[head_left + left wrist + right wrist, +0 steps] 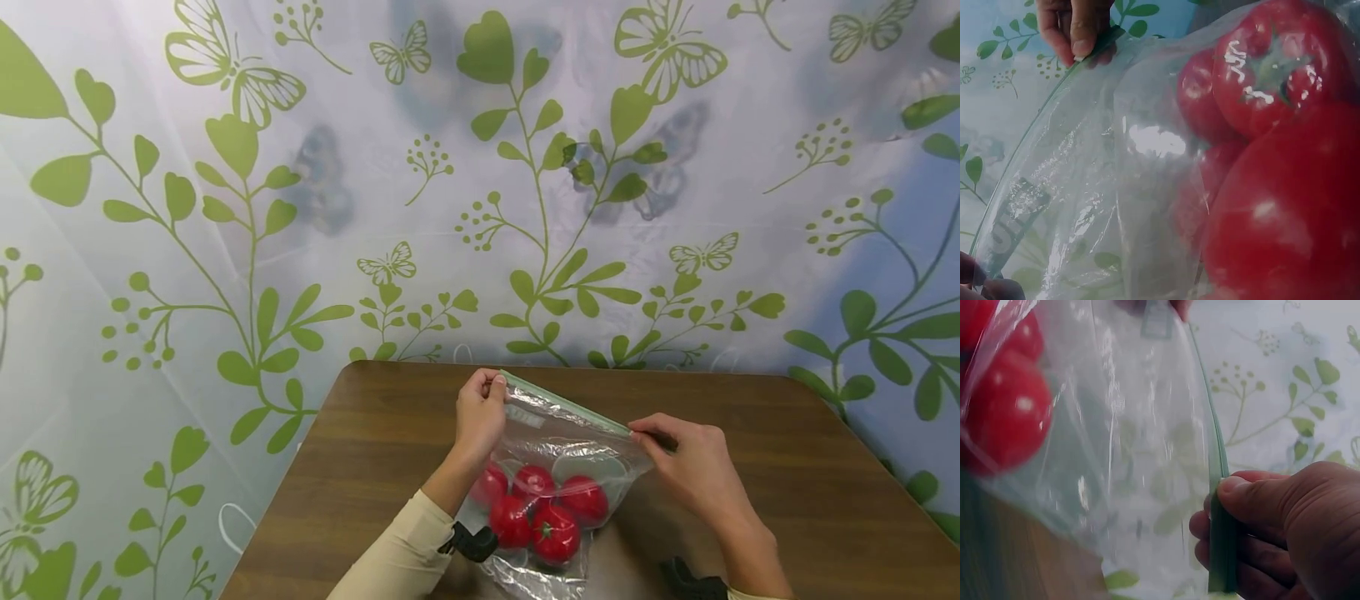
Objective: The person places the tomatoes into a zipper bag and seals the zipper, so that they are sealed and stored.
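A clear plastic zip bag (525,429) with a green strip (566,402) along its top edge hangs between both hands, tilted down toward the right. Several red tomatoes (556,533) sit in its lower part; one shows a green star-shaped calyx (1275,65). My left hand (480,412) grips the strip's upper left corner between thumb and fingers. At the other end, my right hand (693,462) pinches the strip; in the right wrist view the thumb (1254,494) presses on it with fingers curled behind. A pale printed label (1019,215) shows near the left corner.
Below the bag is a brown wooden table (375,450) with rounded far corners. Behind it hangs a pale curtain (420,275) printed with green leaves and butterflies. Black straps (474,543) sit at the wrists, and a beige sleeve (405,550) covers the left forearm.
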`<state>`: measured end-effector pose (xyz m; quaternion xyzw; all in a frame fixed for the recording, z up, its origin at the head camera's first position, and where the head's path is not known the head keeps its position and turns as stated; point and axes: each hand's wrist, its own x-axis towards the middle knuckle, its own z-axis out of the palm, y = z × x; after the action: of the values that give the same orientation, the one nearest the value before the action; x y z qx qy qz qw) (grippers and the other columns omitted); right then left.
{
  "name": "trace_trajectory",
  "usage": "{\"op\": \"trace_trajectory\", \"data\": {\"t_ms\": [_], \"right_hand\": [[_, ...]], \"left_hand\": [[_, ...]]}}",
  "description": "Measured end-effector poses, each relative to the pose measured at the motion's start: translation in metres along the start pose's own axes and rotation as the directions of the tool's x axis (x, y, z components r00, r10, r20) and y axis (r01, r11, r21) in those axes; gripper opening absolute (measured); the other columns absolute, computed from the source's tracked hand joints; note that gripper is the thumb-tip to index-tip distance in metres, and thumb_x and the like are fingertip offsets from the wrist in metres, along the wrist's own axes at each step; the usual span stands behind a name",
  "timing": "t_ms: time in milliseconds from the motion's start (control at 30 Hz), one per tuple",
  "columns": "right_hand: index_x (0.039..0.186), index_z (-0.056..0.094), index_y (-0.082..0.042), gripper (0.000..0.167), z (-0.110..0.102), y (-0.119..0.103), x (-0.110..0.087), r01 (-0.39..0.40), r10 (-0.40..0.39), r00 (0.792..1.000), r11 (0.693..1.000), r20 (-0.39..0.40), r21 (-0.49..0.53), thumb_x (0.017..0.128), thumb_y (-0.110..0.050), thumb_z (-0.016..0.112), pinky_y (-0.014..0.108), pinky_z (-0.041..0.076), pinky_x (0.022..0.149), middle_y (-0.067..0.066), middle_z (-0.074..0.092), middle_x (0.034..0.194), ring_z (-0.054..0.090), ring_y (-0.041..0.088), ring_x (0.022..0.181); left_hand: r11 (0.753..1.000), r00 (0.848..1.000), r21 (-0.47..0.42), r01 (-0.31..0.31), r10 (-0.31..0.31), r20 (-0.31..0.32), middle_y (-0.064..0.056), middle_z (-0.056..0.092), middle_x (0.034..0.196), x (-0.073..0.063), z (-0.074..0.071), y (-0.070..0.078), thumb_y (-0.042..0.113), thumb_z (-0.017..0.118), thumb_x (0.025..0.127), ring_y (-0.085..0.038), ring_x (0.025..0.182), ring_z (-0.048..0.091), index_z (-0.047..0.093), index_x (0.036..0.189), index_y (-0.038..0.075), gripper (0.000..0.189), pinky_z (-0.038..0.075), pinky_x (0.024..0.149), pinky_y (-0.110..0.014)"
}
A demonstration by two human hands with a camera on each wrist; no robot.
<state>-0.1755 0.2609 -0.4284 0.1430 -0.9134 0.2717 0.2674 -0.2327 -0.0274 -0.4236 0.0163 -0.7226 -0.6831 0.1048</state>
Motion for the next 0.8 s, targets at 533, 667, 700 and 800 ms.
{"op": "trace_trajectory", "data": {"t_ms": [533,667,700,800], "right_hand": [[0.098,0.086,-0.023,0.019,-0.024,0.033,-0.006,-0.071,0.073,0.994,0.997,0.078,-0.018,0.09,-0.006,0.089,0.025,0.06,0.064,-0.005,0.084,0.092,0.078,0.008,0.077],[0.098,0.086,-0.022,0.017,-0.021,0.041,-0.005,-0.092,0.093,0.992,0.996,0.087,-0.013,0.091,-0.008,0.089,0.023,0.058,0.063,-0.004,0.083,0.092,0.074,0.002,0.076],[0.098,0.086,-0.022,0.016,-0.019,0.043,-0.005,-0.095,0.096,0.991,0.995,0.09,-0.01,0.091,-0.008,0.089,0.023,0.058,0.063,-0.004,0.083,0.091,0.072,0.0,0.075],[0.099,0.086,-0.021,0.014,-0.011,0.051,-0.006,-0.109,0.109,0.989,0.994,0.096,-0.012,0.092,-0.009,0.088,0.023,0.056,0.062,-0.003,0.083,0.091,0.069,-0.002,0.074]], "left_hand": [[0.992,0.991,-0.043,0.119,-0.115,0.07,-0.002,0.063,0.087,0.027,0.005,-0.002,0.013,0.053,0.113,-0.015,0.088,0.057,0.067,0.111,0.001,0.019,0.043,0.076,-0.028],[0.988,0.987,-0.041,0.146,-0.143,0.068,-0.001,0.062,0.086,0.034,0.01,-0.006,0.012,0.053,0.113,-0.014,0.087,0.056,0.068,0.111,0.0,0.019,0.044,0.077,-0.026],[0.987,0.986,-0.038,0.153,-0.15,0.067,-0.001,0.062,0.086,0.036,0.011,-0.008,0.012,0.054,0.112,-0.014,0.087,0.056,0.068,0.111,0.0,0.019,0.044,0.077,-0.026],[0.983,0.982,-0.03,0.179,-0.177,0.073,-0.002,0.062,0.088,0.042,0.015,-0.013,0.012,0.053,0.112,-0.016,0.089,0.057,0.068,0.108,0.0,0.019,0.045,0.078,-0.027]]}}
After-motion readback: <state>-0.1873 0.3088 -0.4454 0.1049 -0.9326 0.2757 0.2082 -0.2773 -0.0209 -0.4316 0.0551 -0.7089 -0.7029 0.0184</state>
